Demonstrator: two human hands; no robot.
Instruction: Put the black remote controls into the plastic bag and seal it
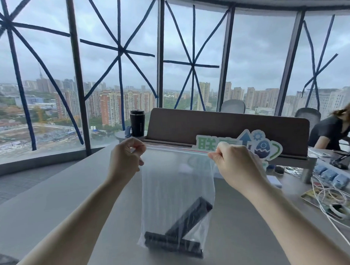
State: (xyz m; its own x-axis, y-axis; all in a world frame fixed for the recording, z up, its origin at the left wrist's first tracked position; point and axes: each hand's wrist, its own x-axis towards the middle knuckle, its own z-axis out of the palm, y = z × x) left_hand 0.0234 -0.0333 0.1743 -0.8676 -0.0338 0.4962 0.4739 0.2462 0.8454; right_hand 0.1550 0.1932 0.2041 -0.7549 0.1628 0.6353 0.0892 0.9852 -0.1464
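Above the grey desk, the left hand and right hand pinch the zip-lock bag by its top corners; black remote controls lie at its bottom, toward 6 o'clock. A strip pressed unevenly could leave gaps, and the remotes' weight might reopen it.

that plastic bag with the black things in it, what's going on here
A person is holding a clear plastic bag upright over a grey table, the left hand pinching one top corner and the right hand pinching the other. The black remote controls already lie at the bottom of the bag, one leaning on the rest. The zip strip is stretched taut between the hands; whether it is fully sealed cannot be told.
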